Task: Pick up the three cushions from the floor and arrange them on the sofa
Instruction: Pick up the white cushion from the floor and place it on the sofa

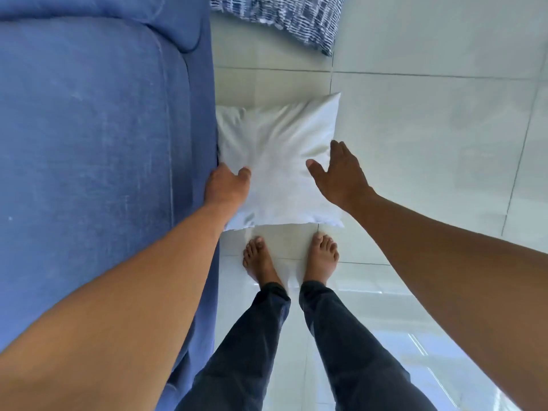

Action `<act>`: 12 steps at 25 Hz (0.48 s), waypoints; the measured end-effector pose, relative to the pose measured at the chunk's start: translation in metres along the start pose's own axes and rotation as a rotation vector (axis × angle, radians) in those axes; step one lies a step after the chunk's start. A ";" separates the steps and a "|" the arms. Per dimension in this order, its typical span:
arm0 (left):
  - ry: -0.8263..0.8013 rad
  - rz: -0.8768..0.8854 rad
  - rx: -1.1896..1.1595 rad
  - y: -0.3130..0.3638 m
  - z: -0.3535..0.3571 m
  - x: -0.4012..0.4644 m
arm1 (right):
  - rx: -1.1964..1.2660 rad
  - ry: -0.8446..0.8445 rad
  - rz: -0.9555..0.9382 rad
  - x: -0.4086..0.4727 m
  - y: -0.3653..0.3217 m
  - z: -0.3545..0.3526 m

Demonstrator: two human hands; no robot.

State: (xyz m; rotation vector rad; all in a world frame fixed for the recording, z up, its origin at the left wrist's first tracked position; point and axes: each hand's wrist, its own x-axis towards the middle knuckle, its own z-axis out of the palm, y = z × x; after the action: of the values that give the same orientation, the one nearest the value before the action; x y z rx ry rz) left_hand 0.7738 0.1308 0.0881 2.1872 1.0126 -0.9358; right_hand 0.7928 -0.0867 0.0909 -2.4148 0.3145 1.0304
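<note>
White cushion (278,161) flat on tiled floor (430,129), centre of view, left edge touching blue sofa (89,129) front at 9 o'clock. Bare feet just below, at 6 o'clock. Left hand (226,185) curled onto cushion's near-left edge beside sofa, fingers pressing into fabric, grip not fully closed. Right hand (341,173) open, spread, over cushion's right edge; contact unclear. Second cushion (284,16), blue-and-white patterned, on floor at 12 o'clock, partly out of view. Third not seen. Likely light, soft, squashy, smooth cover; best taken by opposite side edges, both hands pinching in.
</note>
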 end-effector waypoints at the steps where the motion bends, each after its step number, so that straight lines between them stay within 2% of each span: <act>1: 0.017 -0.020 -0.025 -0.005 0.014 0.020 | 0.007 -0.008 0.016 0.020 0.008 0.014; 5: 0.066 -0.083 -0.097 -0.022 0.058 0.083 | 0.090 0.012 0.063 0.084 0.037 0.054; 9: 0.131 -0.154 -0.311 -0.025 0.080 0.125 | 0.334 0.065 0.243 0.130 0.064 0.077; 12: -0.017 -0.267 -0.524 -0.023 0.081 0.131 | 0.678 -0.011 0.375 0.135 0.061 0.077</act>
State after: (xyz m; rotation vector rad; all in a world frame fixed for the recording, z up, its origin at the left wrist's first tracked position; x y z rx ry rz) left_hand 0.7889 0.1418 -0.0663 1.6348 1.3847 -0.6952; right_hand 0.8151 -0.1011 -0.0738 -1.7667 0.9689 0.8932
